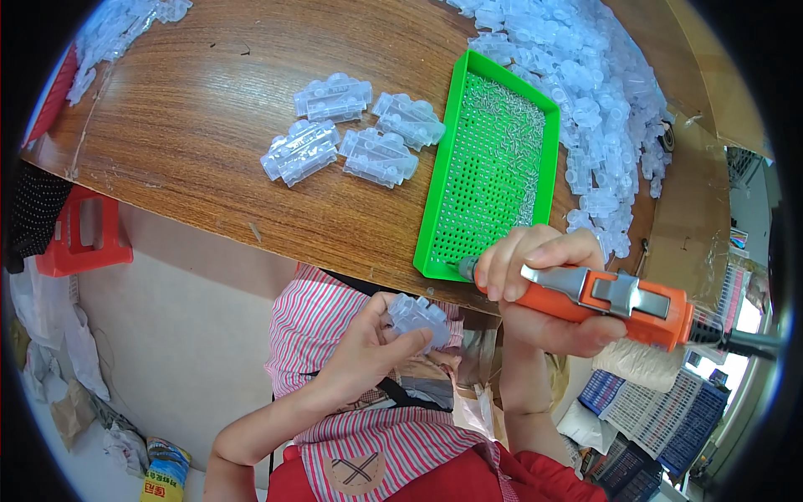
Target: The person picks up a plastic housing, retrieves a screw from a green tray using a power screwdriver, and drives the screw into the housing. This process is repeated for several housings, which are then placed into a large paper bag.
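A person sits at the near edge of a brown wooden desk (192, 117). The clear part (410, 314) is off the desk, just past that edge, above the lap. The left hand (360, 356) has it, half closed, thumb across its near side; the fingers behind are partly hidden.

The right hand (535, 251) is wrapped firmly around an orange screwdriver (577, 308), its cable trailing right. From the screwdriver's tip, the part lies to the left and nearer the body, close by but apart. The screwdriver's long axis runs roughly along the near edge, tip leftward, so it points past the part's far side rather than at it. The tip appears in front of the near end of a green tray (443, 159); whether it touches, I cannot tell.

The part looks chunky, see-through and faintly blue, with knobbly edges; the thumb covers some of it, leaving its long axis unclear.

Left of the tray, four similar pieces (335, 96) sit in a loose two-by-two group. Small silvery screws (506, 117) fill the tray's far end and right side. Beyond its right wall, a large heap (585, 109) of clear plastic spreads towards the desk's right edge.
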